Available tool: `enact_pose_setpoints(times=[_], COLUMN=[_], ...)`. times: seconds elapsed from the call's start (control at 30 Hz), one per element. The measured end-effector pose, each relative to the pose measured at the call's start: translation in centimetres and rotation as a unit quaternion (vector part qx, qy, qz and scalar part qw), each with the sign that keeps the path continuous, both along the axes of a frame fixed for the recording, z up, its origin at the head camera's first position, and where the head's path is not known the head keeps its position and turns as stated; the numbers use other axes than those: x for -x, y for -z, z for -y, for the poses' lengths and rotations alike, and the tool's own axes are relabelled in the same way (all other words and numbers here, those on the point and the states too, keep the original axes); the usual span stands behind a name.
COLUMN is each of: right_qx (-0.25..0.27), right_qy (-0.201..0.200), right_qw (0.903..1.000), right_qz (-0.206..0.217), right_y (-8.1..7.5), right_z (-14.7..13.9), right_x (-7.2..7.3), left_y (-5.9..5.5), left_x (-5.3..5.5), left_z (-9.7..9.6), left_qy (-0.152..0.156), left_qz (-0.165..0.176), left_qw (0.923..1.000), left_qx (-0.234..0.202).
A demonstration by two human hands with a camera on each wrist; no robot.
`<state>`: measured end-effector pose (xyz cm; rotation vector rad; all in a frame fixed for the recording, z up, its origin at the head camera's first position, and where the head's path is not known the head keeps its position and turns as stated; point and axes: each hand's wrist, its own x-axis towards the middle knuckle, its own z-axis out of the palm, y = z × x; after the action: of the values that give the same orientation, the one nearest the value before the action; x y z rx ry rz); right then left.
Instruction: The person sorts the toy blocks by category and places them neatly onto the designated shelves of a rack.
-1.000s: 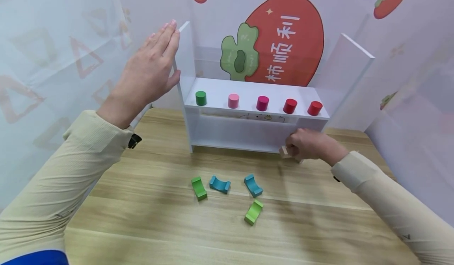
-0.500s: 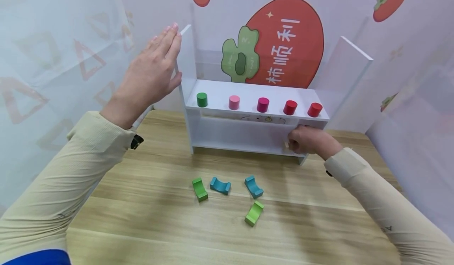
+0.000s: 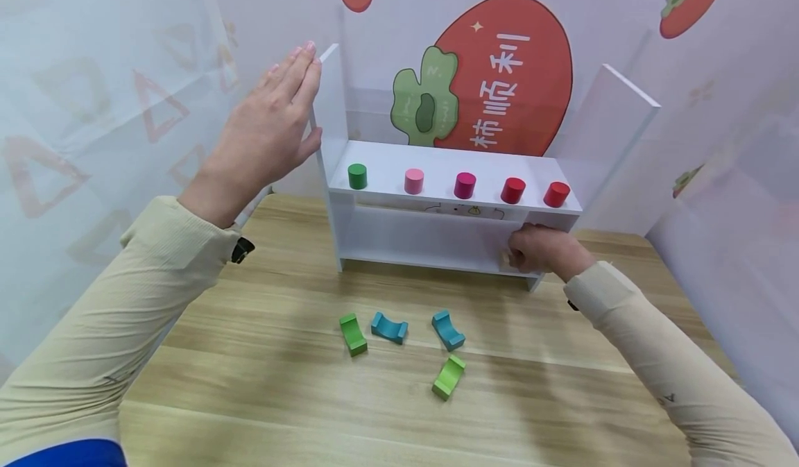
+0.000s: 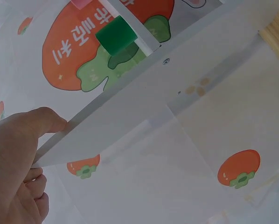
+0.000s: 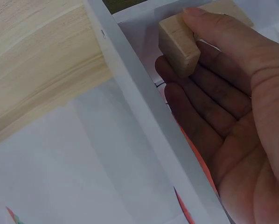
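Note:
A white two-level shelf (image 3: pixel 431 234) stands on the table. My left hand (image 3: pixel 268 123) grips the top of its left side panel (image 4: pixel 130 100), thumb on one face and fingers on the other. My right hand (image 3: pixel 543 248) is at the right end of the lower level, beside the right panel. Its thumb and fingers pinch a plain wooden block (image 5: pixel 179 44), partly hidden by the thumb. Along the upper level stand a green cylinder (image 3: pixel 358 176), a pink one (image 3: pixel 414 181), a magenta one (image 3: pixel 465 185) and two red cylinders (image 3: pixel 513 190).
In front of the shelf, two blue curved blocks (image 3: pixel 389 328) and two green curved blocks (image 3: pixel 353 335) lie on the wooden table (image 3: pixel 281 397). A wall sheet printed with persimmons (image 3: pixel 530 71) hangs close behind the shelf.
My right hand has moved the wooden block from in front of the shelf's lower right into the right end of the lower level. The left hand stays on its panel.

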<state>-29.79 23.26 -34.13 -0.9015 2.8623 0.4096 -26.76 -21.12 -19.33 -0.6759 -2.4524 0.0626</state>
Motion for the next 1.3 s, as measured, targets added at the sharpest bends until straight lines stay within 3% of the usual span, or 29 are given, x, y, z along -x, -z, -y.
enact_pose_setpoints(times=[0.23, 0.6, 0.93, 1.17, 1.3], right_qx=[-0.011, -0.059, -0.055, -0.078, -0.017], right_qy=[0.009, -0.008, -0.009, -0.008, -0.033], right_qw=[0.9998, 0.9978, 0.998, 0.9952, 0.9975], right_qz=[0.012, -0.027, -0.03, -0.058, -0.06], right_y=[0.3, 0.7, 1.3, -0.2, -1.3], right_z=[-0.1, -0.2, -0.4, 0.3, 1.0], right_x=[0.2, 0.1, 0.2, -0.7, -1.5], left_y=[0.0, 0.2, 0.4, 0.3, 0.3], left_x=[0.1, 0.1, 0.2, 0.3, 0.3], left_z=[0.0, 0.0, -0.1, -0.2, 0.0], left_qy=[0.006, 0.011, 0.013, 0.017, 0.013], left_qz=[-0.005, -0.011, -0.016, -0.015, -0.012], left_qw=[1.0, 0.9998, 0.9997, 0.9997, 0.9998], left_qx=[-0.005, -0.011, -0.014, -0.013, -0.012])
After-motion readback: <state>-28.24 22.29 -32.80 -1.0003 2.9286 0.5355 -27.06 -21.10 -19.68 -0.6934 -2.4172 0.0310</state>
